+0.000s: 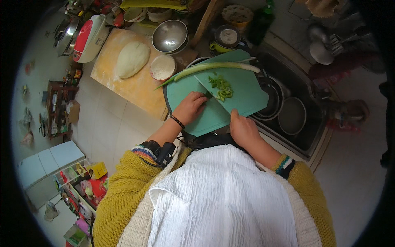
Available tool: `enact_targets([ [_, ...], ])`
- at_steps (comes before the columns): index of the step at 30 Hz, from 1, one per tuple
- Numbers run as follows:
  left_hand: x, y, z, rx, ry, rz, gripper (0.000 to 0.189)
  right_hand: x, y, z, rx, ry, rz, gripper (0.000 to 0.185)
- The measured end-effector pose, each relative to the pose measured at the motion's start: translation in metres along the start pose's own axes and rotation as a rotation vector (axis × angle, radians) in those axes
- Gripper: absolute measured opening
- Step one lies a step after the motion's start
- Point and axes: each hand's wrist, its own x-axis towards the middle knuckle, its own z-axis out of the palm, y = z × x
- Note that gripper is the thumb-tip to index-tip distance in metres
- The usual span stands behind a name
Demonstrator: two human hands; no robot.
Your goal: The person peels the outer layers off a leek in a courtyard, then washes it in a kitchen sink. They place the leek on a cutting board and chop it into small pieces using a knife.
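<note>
My right hand (243, 127) grips a kitchen knife (221, 104), its handle hidden in my fist. The blade shows nearly edge-on and slants across a green cutting board (247, 100). My left hand (190, 107) is on the left of the blade, fingers curled over a dark green piece of scallion (208, 95) that is mostly hidden. Chopped scallion (223, 88) lies in a loose heap just right of the blade. A long whole scallion (217, 65) stretches across the far side of the board.
Left of the board, a floured wooden board (108, 69) carries a dough lump (133, 59) and a bowl of flour (163, 67). A steel bowl (169, 35) stands behind them. On the right, a sink (314, 126) holds metal pans (292, 115). A red-and-white rice cooker (92, 38) is at far left.
</note>
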Motion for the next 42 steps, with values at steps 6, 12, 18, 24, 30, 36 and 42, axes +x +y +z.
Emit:
enact_targets([
  [6, 0.005, -0.004, -0.005, 0.006, -0.018, 0.021, 0.032, 0.007, -0.004, -0.002, 0.045, 0.03, 0.052, 0.014],
  [12, 0.016, -0.003, -0.007, -0.019, -0.073, -0.009, 0.032, -0.019, -0.006, -0.014, -0.046, -0.046, 0.021, 0.014],
  [18, 0.023, -0.003, -0.009, -0.035, -0.108, -0.07, 0.028, -0.02, -0.002, -0.007, -0.09, -0.03, 0.011, 0.014],
  [24, 0.024, -0.006, -0.009, -0.028, -0.085, -0.034, 0.026, 0.006, 0.004, 0.004, 0.005, 0.04, -0.005, 0.017],
  [30, 0.023, -0.005, -0.01, 0.001, -0.106, -0.047, 0.024, 0.004, -0.003, -0.003, 0.028, 0.027, 0.027, 0.017],
  [36, 0.024, -0.006, -0.006, -0.011, -0.07, -0.054, 0.022, -0.017, -0.004, -0.013, -0.032, -0.059, 0.023, 0.016],
  [42, 0.023, -0.009, -0.005, -0.031, -0.056, -0.052, 0.018, -0.001, 0.003, 0.004, -0.023, -0.002, 0.004, 0.016],
])
